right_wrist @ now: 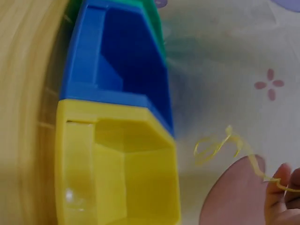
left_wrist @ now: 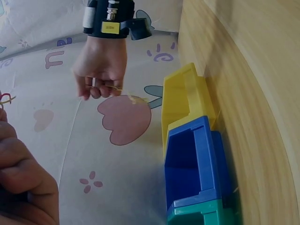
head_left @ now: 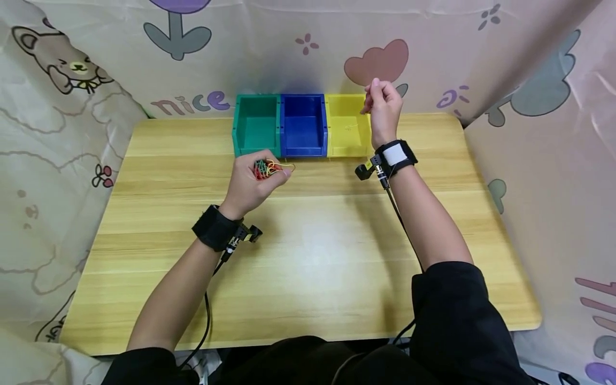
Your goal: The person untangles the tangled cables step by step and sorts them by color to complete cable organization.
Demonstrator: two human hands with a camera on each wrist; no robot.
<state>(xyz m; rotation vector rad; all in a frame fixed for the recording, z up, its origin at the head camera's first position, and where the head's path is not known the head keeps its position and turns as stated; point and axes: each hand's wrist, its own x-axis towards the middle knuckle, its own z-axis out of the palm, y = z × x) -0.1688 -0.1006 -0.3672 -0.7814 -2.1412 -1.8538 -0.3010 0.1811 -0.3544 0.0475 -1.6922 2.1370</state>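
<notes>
My left hand [head_left: 250, 182] grips a bundle of thin red, green and yellow rubber bands [head_left: 266, 169], just in front of the green bin [head_left: 256, 125]. A yellow loop pokes out past the thumb. Above the back right corner of the yellow bin [head_left: 347, 133], my right hand [head_left: 385, 107] is raised with curled fingers. It pinches a yellow rubber band [right_wrist: 218, 147], which trails loosely toward the bin and is partly blurred. The left wrist view also shows that right hand [left_wrist: 102, 68] with the band hanging from its fingertips.
Between the green and yellow bins stands a blue bin [head_left: 304, 128], all side by side along the back edge of the wooden table [head_left: 313, 256]. A printed curtain [head_left: 269, 48] hangs right behind them. Cables run from both wrist cameras along the forearms.
</notes>
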